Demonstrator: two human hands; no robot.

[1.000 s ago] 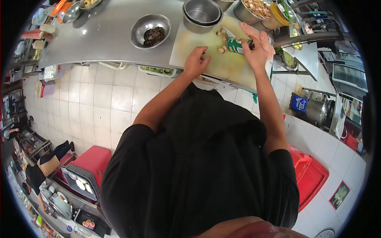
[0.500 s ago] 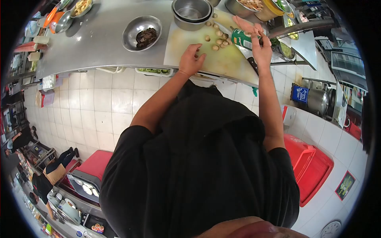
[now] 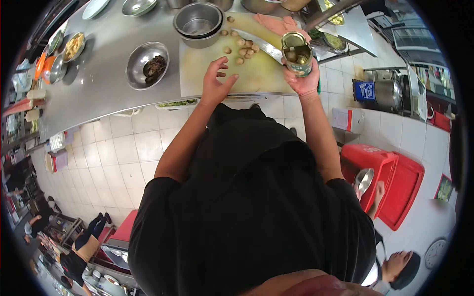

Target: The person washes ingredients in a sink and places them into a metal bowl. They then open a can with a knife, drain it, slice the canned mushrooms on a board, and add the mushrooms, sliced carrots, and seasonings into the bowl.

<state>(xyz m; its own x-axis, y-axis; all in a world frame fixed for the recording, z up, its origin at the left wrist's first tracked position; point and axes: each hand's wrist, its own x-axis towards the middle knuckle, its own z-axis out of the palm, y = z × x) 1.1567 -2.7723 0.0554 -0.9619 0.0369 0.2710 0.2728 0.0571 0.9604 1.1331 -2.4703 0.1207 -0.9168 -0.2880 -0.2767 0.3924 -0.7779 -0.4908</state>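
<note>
In my right hand [image 3: 302,85] is an opened can [image 3: 299,70] with its lid bent back. Its mouth faces me, and some pale pieces and liquid show inside. My left hand [image 3: 216,83] hovers over the near edge of the cutting board [image 3: 200,64], fingers apart and holding nothing. Several small round mushrooms [image 3: 242,42] lie loose on the board between my hands and beyond them. A knife [image 3: 264,47] lies on the board beside the mushrooms, its handle hidden behind my right hand and the can.
Stacked metal pots [image 3: 198,39] stand on the board's far left. A metal bowl [image 3: 133,71] with dark pieces sits further left on the steel counter [image 3: 108,93]. A pink cloth [image 3: 276,22] lies behind the can. At lower right, a co-worker holds a bowl [image 3: 364,181] near a red bin [image 3: 402,182].
The can has turned from lying tipped towards the mushrooms to mouth-up in my right hand. My left hand stays open. My view has shifted, and a co-worker has appeared at lower right.
</note>
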